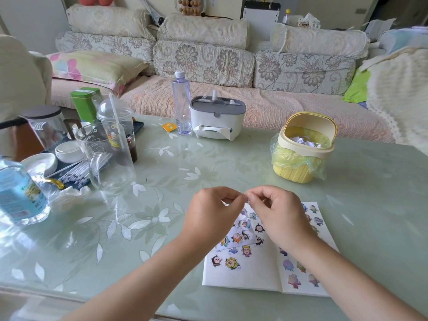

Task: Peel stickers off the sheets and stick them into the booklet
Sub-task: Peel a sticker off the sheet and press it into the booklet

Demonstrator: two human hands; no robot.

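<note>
Head view: my left hand (pixel 212 215) and right hand (pixel 281 218) pinch sticker sheet (pixel 237 237), fingertips together, probably peeling; next, find bare booklet (pixel 245 274) spot.

Single view, head-worn, wide-angle. Looks forward and down across the table (pixel 162 205) from its near edge. Close range: booklet (pixel 243 272) at the table's near edge sits low in frame, right under the lens. Sofa (pixel 208 61) beyond the table's far edge fills the frame top.
</note>
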